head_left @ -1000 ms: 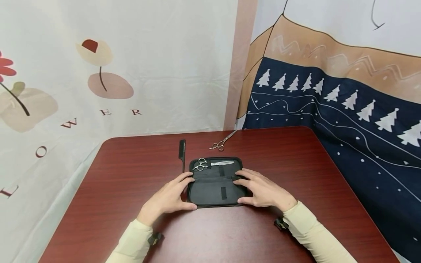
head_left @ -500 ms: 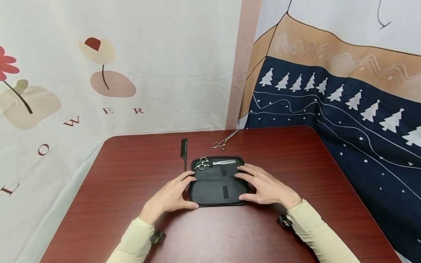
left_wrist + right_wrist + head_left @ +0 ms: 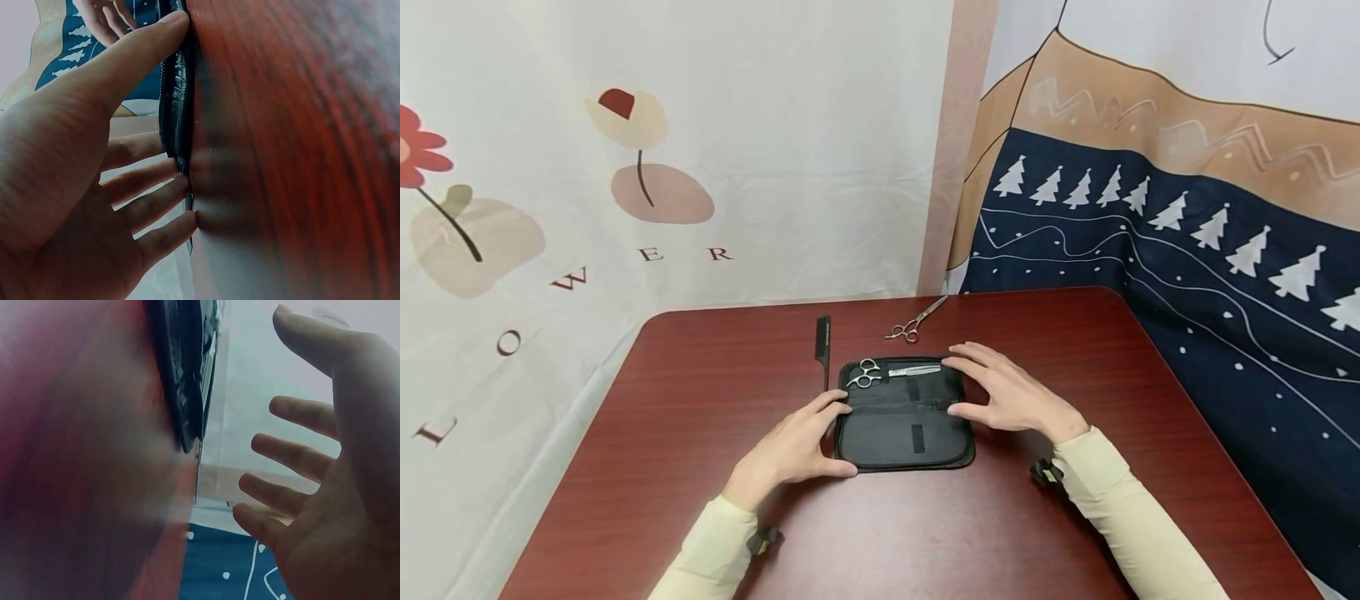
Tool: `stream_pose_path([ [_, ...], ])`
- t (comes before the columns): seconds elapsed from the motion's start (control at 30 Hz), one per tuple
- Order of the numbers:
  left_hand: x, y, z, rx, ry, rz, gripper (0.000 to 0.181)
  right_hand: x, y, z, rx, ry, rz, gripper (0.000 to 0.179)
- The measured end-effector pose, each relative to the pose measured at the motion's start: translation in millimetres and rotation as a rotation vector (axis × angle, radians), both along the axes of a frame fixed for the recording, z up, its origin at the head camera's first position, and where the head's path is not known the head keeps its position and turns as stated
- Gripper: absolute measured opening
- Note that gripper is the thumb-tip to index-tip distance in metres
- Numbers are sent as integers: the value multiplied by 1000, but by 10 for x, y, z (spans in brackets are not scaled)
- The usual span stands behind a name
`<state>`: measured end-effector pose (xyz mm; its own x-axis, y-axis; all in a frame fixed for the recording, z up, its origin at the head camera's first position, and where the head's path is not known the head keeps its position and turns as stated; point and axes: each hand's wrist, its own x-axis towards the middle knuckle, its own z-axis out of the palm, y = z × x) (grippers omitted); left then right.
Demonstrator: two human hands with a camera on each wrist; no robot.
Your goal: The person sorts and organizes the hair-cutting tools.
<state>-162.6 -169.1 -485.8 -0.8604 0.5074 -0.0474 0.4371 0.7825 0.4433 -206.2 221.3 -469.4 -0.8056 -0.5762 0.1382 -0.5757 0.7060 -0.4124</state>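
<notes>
A black zip case (image 3: 880, 437) lies unfolded flat on the table, with silver thinning shears (image 3: 913, 371) tucked along its far half. My left hand (image 3: 793, 446) rests at the case's left side, thumb at the near corner and fingertips along the edge. In the left wrist view the thumb of that hand (image 3: 134, 62) lies against the case's zipped edge (image 3: 178, 94). Over the case's right side hovers my right hand (image 3: 1015, 392), fingers spread and holding nothing. The right wrist view shows these fingers (image 3: 290, 456) apart from the case (image 3: 181, 369).
Just beyond the case's left corner lies a black tail comb (image 3: 823, 340), its tail toward me. A second pair of silver scissors (image 3: 917, 321) lies at the table's far edge. The reddish-brown table (image 3: 700, 367) backs onto printed curtains (image 3: 820, 167).
My right hand has lifted off the case's right edge and moved toward its far side. My left hand stays at the left edge. The view has shifted slightly.
</notes>
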Motion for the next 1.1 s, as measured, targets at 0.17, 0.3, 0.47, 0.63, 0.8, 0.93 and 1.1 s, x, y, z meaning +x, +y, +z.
stream_pose_path([
  [0.17,11,-10,1,5,3,1,90,-174,-19,30,-3,-8,-21,79],
  [0.3,9,-16,1,7,5,0,89,-317,-36,43,-5,-10,-28,79],
  [0.47,10,-18,8,9,6,-5,90,-495,-73,48,13,-15,-39,78],
  [0.63,12,-12,-7,17,5,-7,89,-669,-108,54,49,-5,-47,76],
  [0.8,15,-9,-5,25,4,-10,88,-830,-157,60,82,1,-43,73],
  [0.93,18,-10,-3,27,2,-11,88,-950,-202,65,82,-6,-38,70],
  [1.1,16,-12,8,30,1,-10,87,-1067,-273,52,84,-19,-42,65],
])
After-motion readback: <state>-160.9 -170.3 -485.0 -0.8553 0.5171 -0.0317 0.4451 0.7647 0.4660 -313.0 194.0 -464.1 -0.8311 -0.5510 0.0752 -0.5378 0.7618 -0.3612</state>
